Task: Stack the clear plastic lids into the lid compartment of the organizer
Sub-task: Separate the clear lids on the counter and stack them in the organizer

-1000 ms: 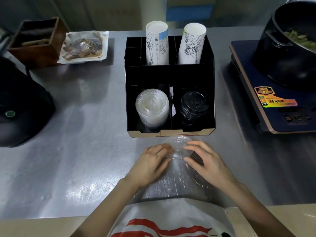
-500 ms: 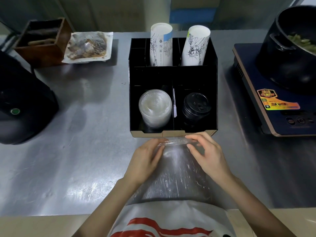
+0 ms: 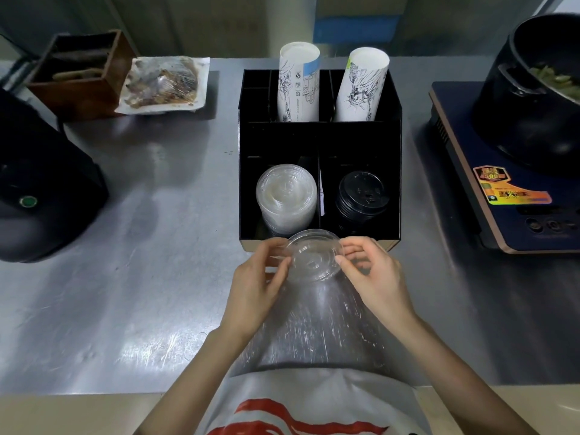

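A sleeve of clear plastic lids [image 3: 314,255] in a thin plastic bag [image 3: 317,324] rises from near my body toward the black organizer [image 3: 361,142]. My left hand [image 3: 260,284] grips the top of the sleeve on its left side. On the right side my right hand [image 3: 373,274] pinches the rim of the uppermost lid. The top lid faces me, just in front of the organizer's front edge. Inside the organizer's front left compartment sits a stack of clear lids [image 3: 286,196]. Black lids [image 3: 361,196] fill the front right compartment.
Two rolls of paper cups [image 3: 298,86] [image 3: 361,86] stand in the organizer's back compartments. An induction cooker [image 3: 502,189] with a black pot [image 3: 539,89] is at the right. A black appliance [image 3: 37,189], a wooden box [image 3: 81,73] and a wrapped food tray [image 3: 163,86] lie left.
Both hands have lifted the sleeve's top end up to the organizer's front edge, and the uppermost lid now tilts toward me, showing its round face.
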Motion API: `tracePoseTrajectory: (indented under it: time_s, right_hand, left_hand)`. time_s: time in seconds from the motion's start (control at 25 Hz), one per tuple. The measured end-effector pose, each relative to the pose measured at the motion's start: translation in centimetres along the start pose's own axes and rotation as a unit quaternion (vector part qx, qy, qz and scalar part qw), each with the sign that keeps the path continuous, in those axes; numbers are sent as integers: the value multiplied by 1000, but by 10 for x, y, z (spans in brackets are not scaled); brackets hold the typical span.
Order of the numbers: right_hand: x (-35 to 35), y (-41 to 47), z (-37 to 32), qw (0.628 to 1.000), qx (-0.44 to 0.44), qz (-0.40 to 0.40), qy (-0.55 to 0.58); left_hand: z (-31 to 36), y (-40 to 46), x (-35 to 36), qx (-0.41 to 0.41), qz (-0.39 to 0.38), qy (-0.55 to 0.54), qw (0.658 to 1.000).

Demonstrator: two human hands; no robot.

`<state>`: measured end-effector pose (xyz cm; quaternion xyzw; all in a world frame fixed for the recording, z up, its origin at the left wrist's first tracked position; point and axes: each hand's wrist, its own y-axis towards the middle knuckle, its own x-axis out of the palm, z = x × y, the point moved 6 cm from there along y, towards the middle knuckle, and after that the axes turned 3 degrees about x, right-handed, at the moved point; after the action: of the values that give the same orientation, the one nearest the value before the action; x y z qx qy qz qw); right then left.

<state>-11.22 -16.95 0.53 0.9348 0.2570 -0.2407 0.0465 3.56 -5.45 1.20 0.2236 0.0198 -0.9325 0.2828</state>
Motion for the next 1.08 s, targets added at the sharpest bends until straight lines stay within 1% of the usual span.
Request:
tracePoseTrajectory:
  time_s: [0.12, 0.24, 0.6, 1.08]
  right_hand:
    - [1, 3, -5, 1000, 10, 0, 24]
    - [3, 10, -17, 999, 1, 1, 32]
    - [13, 40, -48, 999, -13, 3, 50]
    - [19, 82, -64, 1000, 2, 23, 6]
  left_hand:
    - [-2, 2, -6, -5, 24, 15, 1000]
    - [0, 7, -14, 0, 43, 17, 999]
    - [11, 37, -41, 35, 94, 63, 993]
    - [15, 79, -44, 3, 103, 127, 987]
